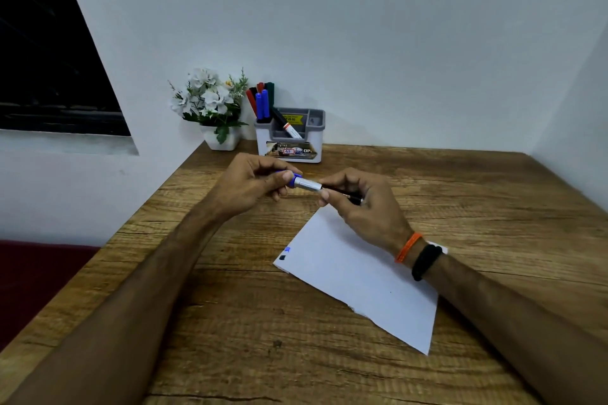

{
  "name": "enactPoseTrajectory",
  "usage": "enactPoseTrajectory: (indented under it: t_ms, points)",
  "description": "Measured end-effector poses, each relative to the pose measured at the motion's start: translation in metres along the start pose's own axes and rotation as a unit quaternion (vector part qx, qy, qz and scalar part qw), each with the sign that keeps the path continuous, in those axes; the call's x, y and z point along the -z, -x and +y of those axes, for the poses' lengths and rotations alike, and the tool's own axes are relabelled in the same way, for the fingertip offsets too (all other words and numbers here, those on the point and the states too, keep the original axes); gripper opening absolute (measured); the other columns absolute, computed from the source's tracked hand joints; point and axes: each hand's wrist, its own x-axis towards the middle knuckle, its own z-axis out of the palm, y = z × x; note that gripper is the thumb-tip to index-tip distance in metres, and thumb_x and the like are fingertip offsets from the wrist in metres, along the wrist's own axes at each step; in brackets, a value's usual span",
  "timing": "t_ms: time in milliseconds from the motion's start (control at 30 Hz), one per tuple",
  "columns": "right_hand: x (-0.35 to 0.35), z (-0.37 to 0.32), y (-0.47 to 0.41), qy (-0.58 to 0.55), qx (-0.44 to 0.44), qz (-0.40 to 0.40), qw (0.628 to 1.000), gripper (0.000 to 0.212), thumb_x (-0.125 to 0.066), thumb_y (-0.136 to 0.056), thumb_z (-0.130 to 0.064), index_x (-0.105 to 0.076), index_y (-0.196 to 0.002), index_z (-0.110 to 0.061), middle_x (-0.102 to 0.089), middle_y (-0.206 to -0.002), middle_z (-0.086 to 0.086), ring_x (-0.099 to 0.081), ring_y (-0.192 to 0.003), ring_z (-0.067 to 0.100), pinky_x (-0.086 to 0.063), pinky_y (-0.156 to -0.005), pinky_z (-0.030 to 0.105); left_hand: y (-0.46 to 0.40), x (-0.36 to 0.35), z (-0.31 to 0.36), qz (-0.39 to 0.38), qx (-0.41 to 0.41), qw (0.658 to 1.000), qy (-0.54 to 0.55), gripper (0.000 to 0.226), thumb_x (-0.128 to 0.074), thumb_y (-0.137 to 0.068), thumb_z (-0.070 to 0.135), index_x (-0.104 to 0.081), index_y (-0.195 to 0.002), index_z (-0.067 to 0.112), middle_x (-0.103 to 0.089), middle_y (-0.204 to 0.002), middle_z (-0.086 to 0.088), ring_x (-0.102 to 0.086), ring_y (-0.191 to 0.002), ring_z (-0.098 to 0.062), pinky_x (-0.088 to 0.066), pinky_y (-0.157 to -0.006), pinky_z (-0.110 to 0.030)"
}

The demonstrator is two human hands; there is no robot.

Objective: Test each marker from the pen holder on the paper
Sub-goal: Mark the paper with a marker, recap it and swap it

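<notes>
I hold a blue marker (306, 183) level above the wooden table (230, 322), between both hands. My left hand (253, 184) pinches its blue cap end. My right hand (362, 204) grips the dark rear part of the barrel. Whether the cap is seated on the barrel I cannot tell. Below my right hand lies a white sheet of paper (362, 276), with a small blue mark and a black mark (285, 254) at its left corner. The white and grey pen holder (290, 135) stands at the back by the wall and holds several markers (262, 102) in blue, red, green and black.
A white pot of artificial white flowers (210, 105) stands left of the pen holder. The wall runs close behind both. The table's left edge drops to a dark red seat (36, 276). A dark window (49, 52) is at the upper left.
</notes>
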Motion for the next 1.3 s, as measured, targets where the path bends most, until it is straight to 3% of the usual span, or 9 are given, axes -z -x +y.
enactPoseTrajectory:
  t_ms: [200, 400, 567, 667, 800, 1000, 1133, 1233, 1300]
  points:
    - [-0.001, 0.006, 0.000, 0.153, 0.115, 0.010, 0.982, 0.001, -0.067, -0.087, -0.011, -0.067, -0.087, -0.009, -0.070, -0.073, -0.002, -0.052, -0.058, 0.002, -0.036, -0.057, 0.012, -0.001, -0.003, -0.005, -0.012, 0.018, 1.000, -0.006, 0.020, -0.061, -0.089, 0.004, -0.070, -0.106, 0.003, -0.071, -0.068, 0.003, -0.062, -0.061, -0.005, -0.051, -0.056, -0.015]
    - [0.005, 0.006, -0.003, 0.204, 0.131, -0.004, 0.970, 0.006, -0.069, -0.088, -0.011, -0.068, -0.092, -0.008, -0.066, -0.074, -0.008, -0.052, -0.059, -0.004, -0.034, -0.057, 0.006, 0.000, -0.006, -0.004, -0.009, 0.027, 0.999, 0.014, 0.017, -0.063, -0.086, 0.004, -0.070, -0.101, 0.008, -0.073, -0.070, 0.000, -0.064, -0.061, -0.006, -0.055, -0.060, -0.017]
    - [0.009, -0.007, -0.013, 0.187, 0.101, 0.027, 0.977, 0.014, -0.076, -0.079, -0.013, -0.070, -0.091, -0.014, -0.070, -0.079, -0.013, -0.063, -0.067, -0.002, -0.040, -0.060, 0.007, -0.002, -0.012, 0.015, 0.095, -0.008, 0.993, 0.073, 0.036, -0.071, -0.078, 0.006, -0.063, -0.113, 0.000, -0.073, -0.068, 0.000, -0.066, -0.057, -0.009, -0.055, -0.055, -0.018]
    - [0.006, -0.022, -0.013, 0.169, 0.067, 0.007, 0.983, 0.037, -0.077, -0.075, -0.007, -0.064, -0.109, -0.016, -0.072, -0.091, -0.010, -0.068, -0.071, 0.001, -0.049, -0.061, 0.010, -0.001, -0.016, 0.027, 0.146, -0.024, 0.984, 0.098, 0.055, -0.077, -0.067, 0.017, -0.056, -0.117, 0.004, -0.073, -0.067, 0.001, -0.066, -0.054, -0.009, -0.053, -0.050, -0.021]
    - [0.000, -0.041, -0.017, 0.236, 0.091, -0.054, 0.966, 0.092, -0.079, -0.077, -0.013, -0.028, -0.150, -0.033, -0.058, -0.091, -0.018, -0.070, -0.067, 0.007, -0.056, -0.062, 0.015, -0.003, -0.027, 0.037, 0.176, -0.051, 0.977, 0.109, 0.057, -0.078, -0.070, 0.012, -0.052, -0.120, 0.006, -0.073, -0.068, 0.004, -0.067, -0.059, -0.003, -0.048, -0.051, -0.015]
    - [-0.001, -0.046, -0.023, 0.216, 0.099, -0.048, 0.970, 0.095, -0.083, -0.075, -0.015, -0.028, -0.149, -0.037, -0.070, -0.092, -0.003, -0.070, -0.068, 0.006, -0.060, -0.067, 0.024, -0.004, -0.026, 0.036, 0.185, -0.058, 0.974, 0.114, 0.060, -0.078, -0.069, 0.022, -0.052, -0.121, 0.007, -0.073, -0.077, 0.003, -0.071, -0.071, -0.004, -0.051, -0.060, -0.014]
    - [0.005, -0.047, -0.038, 0.186, 0.071, -0.011, 0.980, 0.088, -0.087, -0.071, -0.019, -0.036, -0.141, -0.037, -0.072, -0.085, -0.006, -0.071, -0.070, 0.004, -0.060, -0.070, 0.025, -0.004, -0.015, 0.013, 0.177, 0.004, 0.982, -0.070, 0.053, -0.073, -0.076, 0.045, -0.057, -0.119, 0.018, -0.072, -0.094, 0.008, -0.069, -0.089, -0.007, -0.056, -0.078, -0.027]
    - [0.008, -0.042, -0.063, 0.174, 0.053, 0.017, 0.983, 0.088, -0.089, -0.068, -0.021, -0.038, -0.139, -0.035, -0.074, -0.086, -0.003, -0.072, -0.072, 0.010, -0.061, -0.076, 0.033, -0.007, -0.008, -0.016, 0.132, 0.060, 0.930, -0.338, 0.057, -0.061, -0.085, 0.056, -0.056, -0.129, 0.021, -0.064, -0.124, 0.001, -0.059, -0.113, -0.016, -0.047, -0.095, -0.034]
    - [0.007, -0.037, -0.083, 0.166, 0.044, 0.038, 0.984, 0.091, -0.090, -0.067, -0.019, -0.038, -0.140, -0.033, -0.074, -0.086, -0.001, -0.072, -0.071, 0.011, -0.061, -0.076, 0.031, -0.012, -0.006, -0.033, 0.074, 0.092, 0.895, -0.429, 0.068, -0.048, -0.086, 0.067, -0.050, -0.136, 0.022, -0.053, -0.141, -0.004, -0.048, -0.128, -0.023, -0.039, -0.106, -0.044]
